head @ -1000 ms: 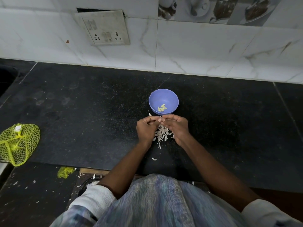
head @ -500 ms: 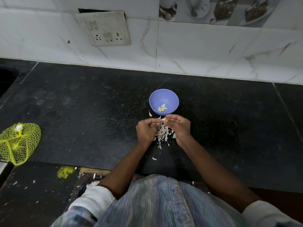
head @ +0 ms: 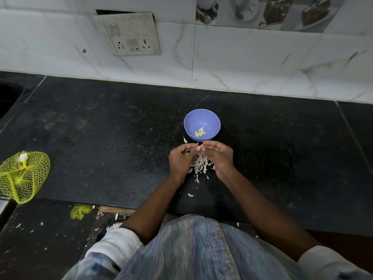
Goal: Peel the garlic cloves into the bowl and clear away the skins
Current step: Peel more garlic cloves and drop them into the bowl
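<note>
Black stone makes up the countertop [head: 101,128], which runs from the near edge to a far wall of white marbled tiles [head: 252,61]; a grimy switch plate [head: 131,33] hangs on that wall, left of centre. At the far left edge of the counter lies a yellow net bag [head: 22,174], with a small scrap of yellow netting [head: 80,212] on the lower ledge nearer the person. Right of centre stands a blue bowl [head: 201,116], holding a few peeled garlic cloves [head: 200,132] at its bottom. Just near of the bowl, the left hand [head: 180,160] and right hand [head: 219,156] meet fingertip to fingertip, both with fingers curled, pinching a small pale garlic clove [head: 198,147] between them; it is too small to tell how much skin it carries. Under and between the hands a heap of white skins [head: 199,166] lies on the counter, and one stray flake [head: 190,195] sits nearer the person.
</note>
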